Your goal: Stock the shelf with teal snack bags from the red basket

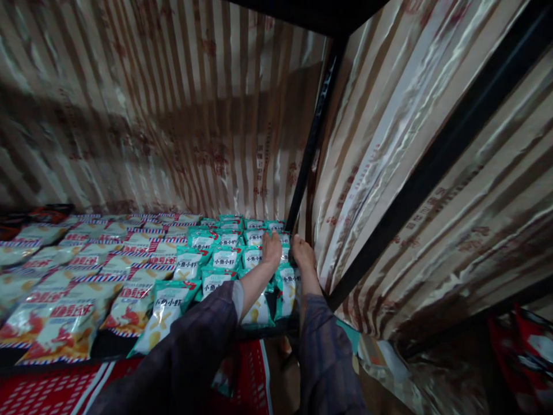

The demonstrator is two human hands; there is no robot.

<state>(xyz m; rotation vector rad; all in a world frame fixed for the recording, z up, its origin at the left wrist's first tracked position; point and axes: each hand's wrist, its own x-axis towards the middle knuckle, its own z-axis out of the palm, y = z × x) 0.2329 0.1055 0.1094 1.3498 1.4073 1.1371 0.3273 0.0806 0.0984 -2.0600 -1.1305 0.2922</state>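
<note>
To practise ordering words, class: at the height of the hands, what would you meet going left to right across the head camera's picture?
White packets with red lettering → teal-and-white packets → the left hand → the right hand → a slanting black bar.

Open air above the teal bags (224, 259), black corner post (317, 129) behind

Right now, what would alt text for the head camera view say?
A person's left hand and right hand reach among teal snack packets at the right end of a dark shelf. Pale packets with red lettering lie to the left, wrinkled sheeting hangs behind, and red perforated plastic shows below.
</note>
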